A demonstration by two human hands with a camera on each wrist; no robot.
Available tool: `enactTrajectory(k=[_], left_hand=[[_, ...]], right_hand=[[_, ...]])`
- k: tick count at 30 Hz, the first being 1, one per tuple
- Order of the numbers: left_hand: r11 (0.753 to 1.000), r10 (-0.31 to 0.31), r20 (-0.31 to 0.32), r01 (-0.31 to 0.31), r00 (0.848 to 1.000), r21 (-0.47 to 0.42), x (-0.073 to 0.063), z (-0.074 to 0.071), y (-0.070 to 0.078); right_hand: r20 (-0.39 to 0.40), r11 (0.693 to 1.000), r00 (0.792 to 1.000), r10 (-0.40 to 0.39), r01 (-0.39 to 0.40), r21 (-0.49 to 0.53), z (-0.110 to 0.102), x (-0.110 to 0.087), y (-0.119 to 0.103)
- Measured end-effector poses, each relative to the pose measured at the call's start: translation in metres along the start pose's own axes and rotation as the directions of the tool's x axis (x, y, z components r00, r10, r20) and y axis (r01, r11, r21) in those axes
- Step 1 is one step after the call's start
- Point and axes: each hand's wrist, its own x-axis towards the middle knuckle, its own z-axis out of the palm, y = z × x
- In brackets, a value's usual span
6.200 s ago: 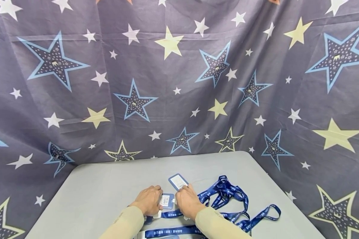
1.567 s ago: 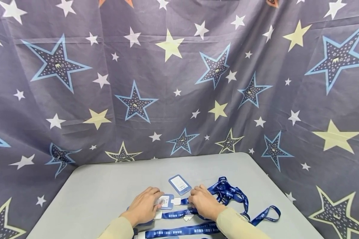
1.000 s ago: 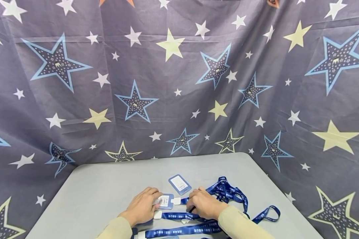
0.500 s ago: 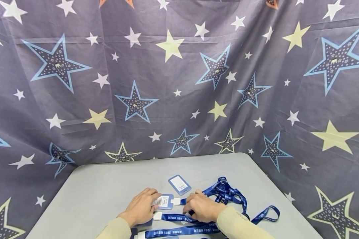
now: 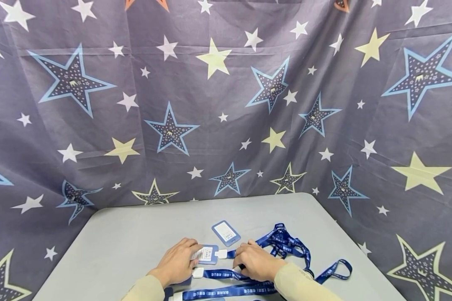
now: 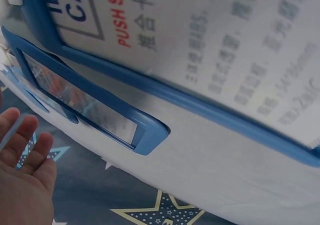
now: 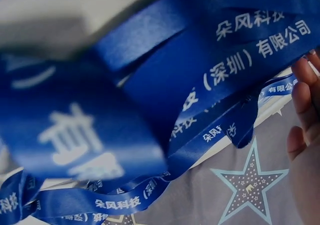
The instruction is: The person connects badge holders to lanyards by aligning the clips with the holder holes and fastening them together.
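My left hand holds a blue-framed badge holder by its left end, fingers along the far edge and thumb at the near edge. A white clip joins this holder to a blue printed lanyard strap. My right hand has curled fingers on the lanyard, right of the clip; a small white piece shows at the fingertips, its kind unclear. In the left wrist view, the holder looms close, with another holder beyond it. Lanyard loops fill much of the right wrist view.
A loose badge holder lies farther back on the grey table. Two lanyard straps run across nearer the front edge, with a white clip. A lanyard tangle lies at right. A star-patterned curtain surrounds the table.
Since the oldest frame, my right hand has let go of the loose holder and moved right onto the lanyard. Lately it shifted slightly nearer the front. My left hand stays at the badge holder.
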Motion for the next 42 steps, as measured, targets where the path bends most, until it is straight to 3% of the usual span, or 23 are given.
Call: enactTrajectory(k=[9, 24, 42], left_hand=[[1.000, -0.006, 0.002, 0.006, 1.000, 0.004, 0.000, 0.001, 0.000], [1.000, -0.017, 0.010, 0.017, 1.000, -0.008, 0.003, 0.004, -0.001], [0.999, -0.012, 0.047, 0.014, 0.999, -0.038, 0.017, 0.004, 0.009]], right_hand=[[-0.049, 0.999, 0.999, 0.008, -0.011, -0.042, 0.001, -0.004, 0.006], [-0.045, 0.996, 0.995, 0.087, -0.086, 0.021, -0.003, -0.006, 0.009], [-0.139, 0.989, 0.979, 0.148, -0.143, 0.042, -0.003, -0.010, 0.011]])
